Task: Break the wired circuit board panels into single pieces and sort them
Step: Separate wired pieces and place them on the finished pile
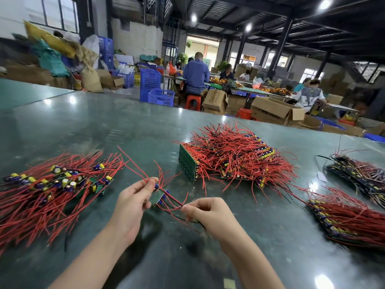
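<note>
Both forearms came in from the bottom edge, over the dark green table [260, 236]. Left hand [133, 202], lower centre, pinched a few red wires between thumb and fingertips, its other fingers curled; the small board strip [157, 197] hung just right of that hand, green side toward camera, blue parts along its edge, above the table. Right hand [210, 212], just right of it, pinched the strip's red and black leads at the fingertips, so both grips were narrow, on wire rather than on the board. Left of frame: pile of single boards [56, 180] with yellow and blue capacitors, red leads fanned toward the lower left. Lower right: flat panel stack [343, 222], leads combed one way. Above it at the right edge, a darker stack [358, 174], blurred. Centre right, further back: the big panel heap [235, 159], one green panel [188, 162] standing on edge at its left side, red wire everywhere. Beyond the table: blue crates [155, 88], cardboard boxes [273, 110], red stools [192, 102], several people seated at benches, backs mostly turned.
</note>
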Demonstrator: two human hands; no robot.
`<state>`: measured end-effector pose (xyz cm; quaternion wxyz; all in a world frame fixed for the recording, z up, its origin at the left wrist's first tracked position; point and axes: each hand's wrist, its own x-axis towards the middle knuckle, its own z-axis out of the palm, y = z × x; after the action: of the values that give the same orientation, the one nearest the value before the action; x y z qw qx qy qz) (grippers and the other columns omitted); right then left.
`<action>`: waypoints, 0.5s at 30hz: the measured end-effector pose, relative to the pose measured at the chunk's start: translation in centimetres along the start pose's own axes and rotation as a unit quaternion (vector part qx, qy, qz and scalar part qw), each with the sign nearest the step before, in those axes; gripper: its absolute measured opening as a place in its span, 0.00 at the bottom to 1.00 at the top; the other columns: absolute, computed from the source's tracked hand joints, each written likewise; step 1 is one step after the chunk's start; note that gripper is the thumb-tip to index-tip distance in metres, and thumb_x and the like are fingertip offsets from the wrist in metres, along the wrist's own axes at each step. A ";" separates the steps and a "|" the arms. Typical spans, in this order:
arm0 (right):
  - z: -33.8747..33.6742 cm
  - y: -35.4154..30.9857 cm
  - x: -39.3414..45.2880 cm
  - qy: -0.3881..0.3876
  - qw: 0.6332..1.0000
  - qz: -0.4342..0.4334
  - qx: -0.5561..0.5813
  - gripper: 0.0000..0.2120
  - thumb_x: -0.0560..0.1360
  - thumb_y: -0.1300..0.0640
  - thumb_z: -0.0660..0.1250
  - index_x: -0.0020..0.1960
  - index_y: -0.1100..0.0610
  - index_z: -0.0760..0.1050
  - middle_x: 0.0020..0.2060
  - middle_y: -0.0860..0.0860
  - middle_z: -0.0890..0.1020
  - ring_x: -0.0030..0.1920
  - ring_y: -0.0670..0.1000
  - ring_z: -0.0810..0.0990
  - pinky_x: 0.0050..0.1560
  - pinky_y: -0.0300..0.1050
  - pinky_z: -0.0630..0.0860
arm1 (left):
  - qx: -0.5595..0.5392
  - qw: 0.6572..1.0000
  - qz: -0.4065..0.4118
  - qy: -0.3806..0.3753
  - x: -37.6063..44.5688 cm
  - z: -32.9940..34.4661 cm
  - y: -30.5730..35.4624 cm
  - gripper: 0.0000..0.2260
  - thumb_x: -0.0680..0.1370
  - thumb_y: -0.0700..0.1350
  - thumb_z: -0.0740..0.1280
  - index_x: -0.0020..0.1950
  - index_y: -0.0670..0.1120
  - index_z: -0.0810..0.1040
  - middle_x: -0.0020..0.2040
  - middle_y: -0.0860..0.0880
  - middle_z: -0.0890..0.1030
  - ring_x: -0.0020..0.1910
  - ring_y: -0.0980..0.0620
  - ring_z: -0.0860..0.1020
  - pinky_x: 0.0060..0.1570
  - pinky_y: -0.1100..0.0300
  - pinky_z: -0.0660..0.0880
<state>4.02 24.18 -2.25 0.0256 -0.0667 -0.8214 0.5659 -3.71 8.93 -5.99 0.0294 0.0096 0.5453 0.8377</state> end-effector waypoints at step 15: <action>-0.8 0.3 0.3 0.005 0.998 0.026 -0.054 0.13 0.72 0.55 0.71 0.29 0.50 0.80 0.26 0.45 0.81 0.26 0.41 0.72 0.25 0.32 0.68 | -0.094 0.990 -0.015 0.101 2.4 -2.9 1.3 0.08 0.81 0.43 0.61 0.43 0.49 0.76 0.34 0.55 0.73 0.29 0.60 0.67 0.29 0.67 0.65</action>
<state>3.86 25.02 -2.29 0.0111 -0.0924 -0.8483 0.5213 -6.30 5.94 -6.04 -0.0123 -0.0860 0.4646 0.8813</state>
